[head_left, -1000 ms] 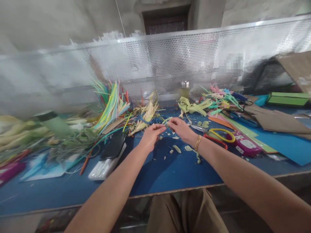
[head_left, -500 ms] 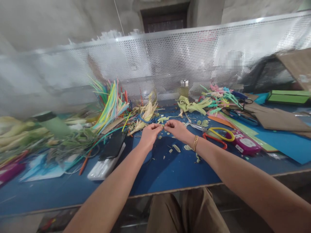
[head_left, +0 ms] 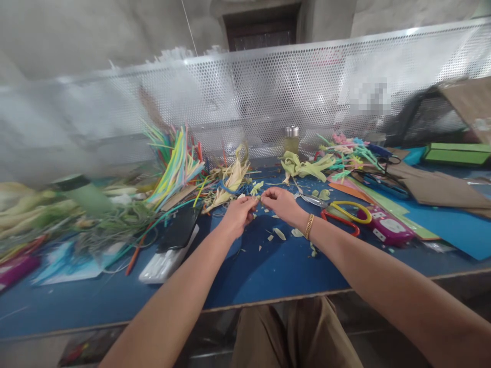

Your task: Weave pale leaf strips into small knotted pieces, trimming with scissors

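Observation:
Over the blue tabletop, my left hand (head_left: 240,214) and my right hand (head_left: 283,203) meet with fingertips pinched together. Between them is a small pale-green piece of corn husk (head_left: 260,198), mostly covered by the fingers. Just behind the fingers lies a light green cut husk piece (head_left: 257,188). Husk scraps (head_left: 279,234) are scattered in front of and beside my right hand. Scissors (head_left: 347,210) with yellow and red handles lie right of it, blades pointing toward the hand. Dried husks (head_left: 232,179) lie beyond my left hand, and greener husks (head_left: 307,166) lie behind my right.
Colourful pipe cleaners (head_left: 174,166) stand at the back left. A phone (head_left: 177,229) rests on a white box (head_left: 159,268) beside my left forearm. To the right are a purple glue gun-like device (head_left: 389,225), cardboard (head_left: 433,184) and blue paper (head_left: 448,225). A perforated metal screen (head_left: 264,92) rises behind.
My left hand has turned slightly and its fingers have curled more. My right hand has barely shifted. Both stay pinched together at the same spot.

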### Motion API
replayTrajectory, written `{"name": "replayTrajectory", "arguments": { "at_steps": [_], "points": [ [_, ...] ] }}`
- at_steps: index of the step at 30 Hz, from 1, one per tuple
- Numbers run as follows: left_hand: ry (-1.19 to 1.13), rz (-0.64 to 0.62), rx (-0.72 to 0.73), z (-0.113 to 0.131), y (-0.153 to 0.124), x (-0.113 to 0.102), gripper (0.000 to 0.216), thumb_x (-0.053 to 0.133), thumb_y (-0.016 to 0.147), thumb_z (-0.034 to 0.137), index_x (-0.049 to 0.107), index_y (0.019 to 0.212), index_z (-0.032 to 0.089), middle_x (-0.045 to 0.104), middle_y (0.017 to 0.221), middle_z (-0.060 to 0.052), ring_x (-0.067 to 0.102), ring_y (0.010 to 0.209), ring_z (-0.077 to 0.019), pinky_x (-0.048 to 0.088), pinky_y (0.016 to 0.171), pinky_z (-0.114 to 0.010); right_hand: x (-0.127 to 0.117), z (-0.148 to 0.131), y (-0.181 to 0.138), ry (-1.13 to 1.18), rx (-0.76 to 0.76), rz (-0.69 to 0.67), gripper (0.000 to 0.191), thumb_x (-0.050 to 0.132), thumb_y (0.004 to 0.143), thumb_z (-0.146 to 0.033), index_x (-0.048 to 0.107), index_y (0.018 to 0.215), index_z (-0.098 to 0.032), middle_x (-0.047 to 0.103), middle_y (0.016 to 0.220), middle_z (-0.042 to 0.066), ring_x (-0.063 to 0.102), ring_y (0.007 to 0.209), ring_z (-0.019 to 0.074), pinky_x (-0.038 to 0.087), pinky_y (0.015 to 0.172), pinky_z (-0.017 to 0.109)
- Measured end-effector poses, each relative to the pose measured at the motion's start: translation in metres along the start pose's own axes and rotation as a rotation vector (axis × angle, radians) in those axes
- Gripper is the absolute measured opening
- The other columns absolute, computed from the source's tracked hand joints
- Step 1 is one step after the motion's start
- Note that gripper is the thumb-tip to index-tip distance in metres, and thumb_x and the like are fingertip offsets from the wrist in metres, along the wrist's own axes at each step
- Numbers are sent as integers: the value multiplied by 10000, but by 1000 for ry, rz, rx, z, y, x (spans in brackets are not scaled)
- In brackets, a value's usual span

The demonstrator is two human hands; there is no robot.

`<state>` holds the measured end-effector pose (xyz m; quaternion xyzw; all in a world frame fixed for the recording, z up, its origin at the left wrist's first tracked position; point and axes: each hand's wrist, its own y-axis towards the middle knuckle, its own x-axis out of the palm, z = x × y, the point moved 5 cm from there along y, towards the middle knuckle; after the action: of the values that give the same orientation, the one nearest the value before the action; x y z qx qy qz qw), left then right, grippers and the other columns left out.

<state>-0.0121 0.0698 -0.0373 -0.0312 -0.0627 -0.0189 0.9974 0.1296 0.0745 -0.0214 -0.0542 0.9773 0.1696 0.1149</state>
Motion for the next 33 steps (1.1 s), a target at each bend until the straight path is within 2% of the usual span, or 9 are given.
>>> {"name": "replayTrajectory", "arguments": {
  "at_steps": [4,10,13,16,20,24,29,33],
  "points": [
    [59,2,50,3,-2,-1,267,780,643,336,582,668,158,464,571,44,322,439,-43,197,419,-202,0,0,0,79,8,-57,152,612,742,-325,586,706,-179,565,620,-24,485,576,105,396,577,252],
    [199,10,102,8,-5,-1,221,733,667,304,570,619,162,417,508,53,307,431,-54,183,425,-214,-2,-1,1,88,14,-74,117,643,718,-285,619,692,-173,584,605,-11,510,567,107,418,578,255],
    [130,-12,55,6,-3,0,195,705,646,233,538,581,157,429,523,49,309,435,-46,188,423,-206,1,1,2,181,61,-90,98,651,693,-258,606,667,-175,573,579,-21,497,535,96,425,569,250],
    [-5,-89,-24,4,-3,4,160,687,620,172,536,574,146,492,570,23,368,463,-42,232,423,-181,5,1,1,276,108,-110,137,658,691,-265,571,625,-183,571,553,-27,495,519,88,437,565,242],
    [-204,-168,-143,6,-8,11,107,666,655,143,565,618,136,533,609,-2,460,521,-50,340,460,-141,8,-1,-1,414,169,-163,175,680,704,-303,573,640,-179,640,615,5,578,573,106,500,639,262],
    [-301,-207,-237,10,-15,16,21,631,714,123,613,702,123,557,656,-18,499,556,-50,389,481,-120,8,-1,-3,524,193,-191,165,691,709,-309,602,697,-171,666,660,16,628,616,120,526,683,277],
    [-325,-220,-250,10,-16,15,32,639,738,163,626,739,133,559,656,-16,515,561,-64,412,477,-135,7,-3,-2,501,153,-204,197,692,733,-326,579,678,-174,657,650,7,632,621,114,520,664,262],
    [-265,-226,-178,7,-11,13,177,771,673,219,635,763,150,567,665,0,522,572,-60,374,457,-133,7,-2,-2,432,130,-185,213,699,737,-342,572,687,-178,651,636,5,630,627,120,510,647,259]
  ]
}}
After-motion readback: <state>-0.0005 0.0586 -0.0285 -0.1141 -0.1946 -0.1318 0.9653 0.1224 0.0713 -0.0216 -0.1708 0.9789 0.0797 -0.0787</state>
